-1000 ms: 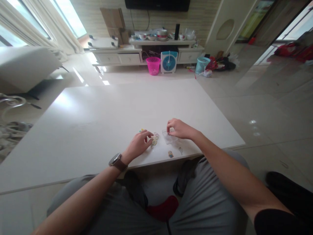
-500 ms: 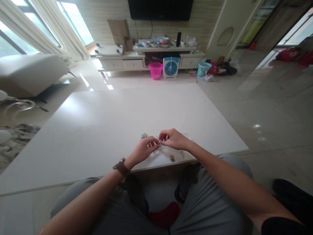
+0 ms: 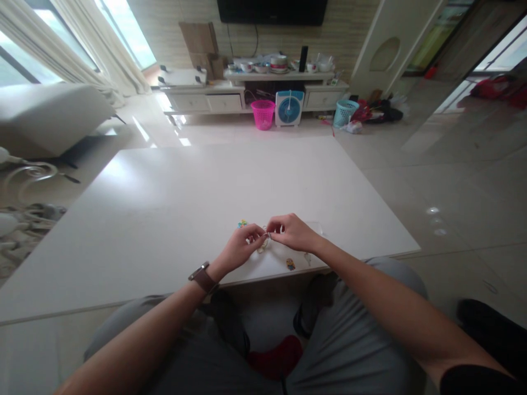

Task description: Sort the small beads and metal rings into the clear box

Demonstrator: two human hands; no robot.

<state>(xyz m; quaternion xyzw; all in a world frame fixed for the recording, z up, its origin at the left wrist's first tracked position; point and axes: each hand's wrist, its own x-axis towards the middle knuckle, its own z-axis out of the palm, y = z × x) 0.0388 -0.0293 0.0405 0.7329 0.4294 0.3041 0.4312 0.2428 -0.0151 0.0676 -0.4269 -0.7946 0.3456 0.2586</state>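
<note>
While both hands meet over the near side of the worktop (image 3: 185,192), the step in hand looks to be close work on one small pale piece (image 3: 268,235). From where I stand, it sits between the fingertips of the left hand (image 3: 246,242) and those of the right hand (image 3: 291,233); each grip is a narrow pinch, thumb against finger. What the piece is, I can't make out.

Below the left fingertips lie some loose rings (image 3: 261,250), partly covered. A colourful trinket (image 3: 242,224) rests just beyond the left hand, a clear container (image 3: 319,227) shows past the right wrist, and a yellow charm (image 3: 290,264) lies by the near edge, beside a little pale item (image 3: 308,258).

To my mind, the next move calls for one grip holding firm while the other adjusts finely. Something so tiny could easily slip and drop among the rings.
</note>
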